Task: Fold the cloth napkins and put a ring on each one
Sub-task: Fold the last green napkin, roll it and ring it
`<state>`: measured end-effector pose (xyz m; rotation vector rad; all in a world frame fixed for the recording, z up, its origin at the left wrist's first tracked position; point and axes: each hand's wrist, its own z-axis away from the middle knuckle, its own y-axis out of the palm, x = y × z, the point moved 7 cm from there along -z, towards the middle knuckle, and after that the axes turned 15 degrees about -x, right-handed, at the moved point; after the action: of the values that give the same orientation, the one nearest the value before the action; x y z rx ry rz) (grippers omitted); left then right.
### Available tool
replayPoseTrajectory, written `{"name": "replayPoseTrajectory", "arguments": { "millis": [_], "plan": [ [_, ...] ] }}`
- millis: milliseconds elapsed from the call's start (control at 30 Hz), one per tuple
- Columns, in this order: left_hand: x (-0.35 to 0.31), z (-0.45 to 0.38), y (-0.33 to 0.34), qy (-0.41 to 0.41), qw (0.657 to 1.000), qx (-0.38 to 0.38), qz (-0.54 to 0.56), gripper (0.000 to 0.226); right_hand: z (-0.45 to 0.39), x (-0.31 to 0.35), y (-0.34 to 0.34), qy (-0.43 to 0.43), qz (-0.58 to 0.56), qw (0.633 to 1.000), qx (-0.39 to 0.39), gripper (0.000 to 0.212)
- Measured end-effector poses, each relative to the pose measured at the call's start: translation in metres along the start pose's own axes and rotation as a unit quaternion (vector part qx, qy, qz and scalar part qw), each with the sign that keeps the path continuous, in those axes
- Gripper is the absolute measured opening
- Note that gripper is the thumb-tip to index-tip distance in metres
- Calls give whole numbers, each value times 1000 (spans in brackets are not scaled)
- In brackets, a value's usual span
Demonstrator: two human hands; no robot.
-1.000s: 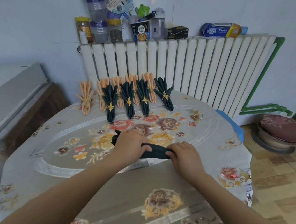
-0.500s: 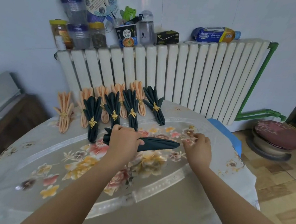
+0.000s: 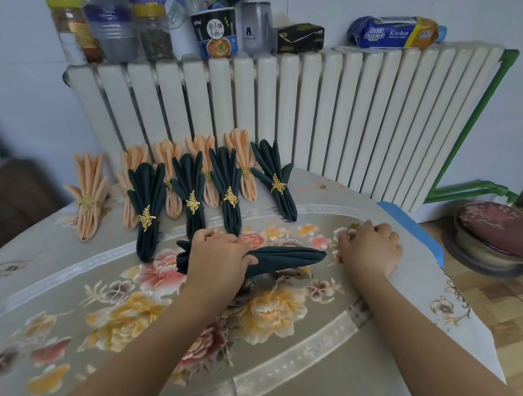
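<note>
Reaching for the last ring

We are clutching the pleated dark green cloth napkin (image 3: pixel 282 258) in our left grip (image 3: pixel 216 263) on the desk (image 3: pixel 348 359); our right grip (image 3: pixel 369 250) is pinching the small gold ring (image 3: pixel 353 227). Loosening could unfold pleats.

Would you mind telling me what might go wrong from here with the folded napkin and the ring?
1. Only the left hand grips the dark folded napkin; its free right end may fan open before the ring goes on.
2. The right hand is picking at the gold ring on the table; it could slip from the fingertips.
3. The ringed dark napkins lie close behind and could be knocked.
</note>
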<state>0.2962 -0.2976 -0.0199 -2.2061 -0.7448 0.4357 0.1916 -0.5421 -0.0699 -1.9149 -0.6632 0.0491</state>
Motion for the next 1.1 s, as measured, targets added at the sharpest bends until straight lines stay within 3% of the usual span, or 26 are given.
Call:
{"name": "replayPoseTrajectory", "arguments": {
  "millis": [100, 234, 367, 567, 701, 935, 1102],
  "plan": [
    [0, 2, -1, 0, 1000, 6, 6, 22, -1, -6, 3, 6, -16, 1000, 12, 58],
    [1, 7, -7, -10, 1000, 13, 21, 26, 6, -13, 4, 20, -164, 985, 55, 56],
    [5, 12, -23, 2, 999, -13, 34, 16, 33, -14, -18, -16, -271, 960, 63, 61],
    [9, 27, -60, 20, 998, -20, 53, 3, 94, -11, -82, -57, -421, 897, 122, 41],
    [12, 39, -89, 16, 996, -6, 89, 13, 123, -8, -113, -67, -481, 854, 187, 33],
    [1, 63, -119, 60, 989, 29, 130, 17, 159, 11, -146, -164, -432, 854, 239, 36],
    [-12, 83, -143, 105, 984, 0, 146, 23, 189, 30, -175, -292, -326, 875, 208, 34]
  ]
}}
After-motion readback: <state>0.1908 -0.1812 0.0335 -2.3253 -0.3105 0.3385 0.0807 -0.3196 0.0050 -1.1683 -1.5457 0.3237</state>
